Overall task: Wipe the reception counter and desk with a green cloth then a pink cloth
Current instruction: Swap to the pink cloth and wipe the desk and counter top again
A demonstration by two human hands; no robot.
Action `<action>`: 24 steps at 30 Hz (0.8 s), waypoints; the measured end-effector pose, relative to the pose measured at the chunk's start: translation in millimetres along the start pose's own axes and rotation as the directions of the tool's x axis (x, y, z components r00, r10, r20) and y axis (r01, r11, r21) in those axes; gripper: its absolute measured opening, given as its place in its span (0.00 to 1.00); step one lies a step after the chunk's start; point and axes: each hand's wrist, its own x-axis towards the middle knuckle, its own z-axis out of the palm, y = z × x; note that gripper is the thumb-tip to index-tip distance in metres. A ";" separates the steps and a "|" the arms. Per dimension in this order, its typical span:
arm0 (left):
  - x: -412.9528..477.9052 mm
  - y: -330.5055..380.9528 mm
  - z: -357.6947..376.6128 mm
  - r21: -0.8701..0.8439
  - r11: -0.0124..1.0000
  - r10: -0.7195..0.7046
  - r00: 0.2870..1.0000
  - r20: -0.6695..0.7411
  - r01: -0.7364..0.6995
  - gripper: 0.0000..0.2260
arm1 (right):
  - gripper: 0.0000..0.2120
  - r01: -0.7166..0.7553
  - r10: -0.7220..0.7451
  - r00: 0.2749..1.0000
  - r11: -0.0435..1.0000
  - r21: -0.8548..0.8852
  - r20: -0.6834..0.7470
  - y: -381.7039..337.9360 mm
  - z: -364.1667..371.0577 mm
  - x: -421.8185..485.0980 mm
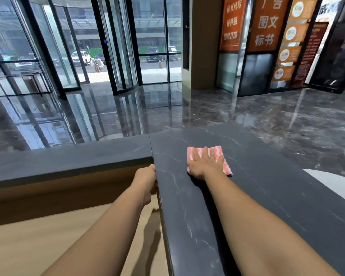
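Lower wooden surface (pixel 38 242), nearest left: wiped state cannot be determined. Left hand (pixel 146 180) is at the edge of the desk (pixel 267 176); its fingers are hidden and probably grip the edge. Right hand (pixel 204 164) is spread flat, pressing the pink cloth (pixel 219 154) onto the desk top. No green cloth is visible. Judgement: the pink pass is under way, with the far corner and left ledge (pixel 68 156) likely outstanding.

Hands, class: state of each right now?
Left hand: gripping the dark marble counter's edge.
Right hand: open, flat on the pink-and-white striped cloth.
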 end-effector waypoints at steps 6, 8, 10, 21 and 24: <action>8.0 -1.2 -5.9 -0.095 0.995 -0.017 1.000 0.026 0.019 0.15 | 0.32 0.097 -0.098 0.994 0.995 0.017 0.040 -33.2 2.4 14.2; 8.6 -1.2 -8.0 -0.147 0.989 -0.003 1.000 0.020 0.006 0.13 | 0.31 0.201 -0.200 0.978 0.980 -0.004 0.059 -50.2 3.6 11.7; 8.9 0.6 -9.3 -0.199 0.980 0.000 1.000 0.014 0.003 0.18 | 0.29 0.331 -0.328 0.941 0.943 -0.028 0.083 -69.5 9.1 4.5; 0.1 5.7 9.8 -0.153 0.988 0.007 0.995 -0.101 -0.022 0.29 | 0.27 0.409 -0.406 0.912 0.907 -0.099 0.052 -24.9 4.1 8.7; -6.5 6.2 14.0 -0.159 0.986 0.030 0.996 -0.088 -0.044 0.28 | 0.26 0.293 -0.291 0.956 0.954 -0.062 0.047 14.4 -2.0 20.1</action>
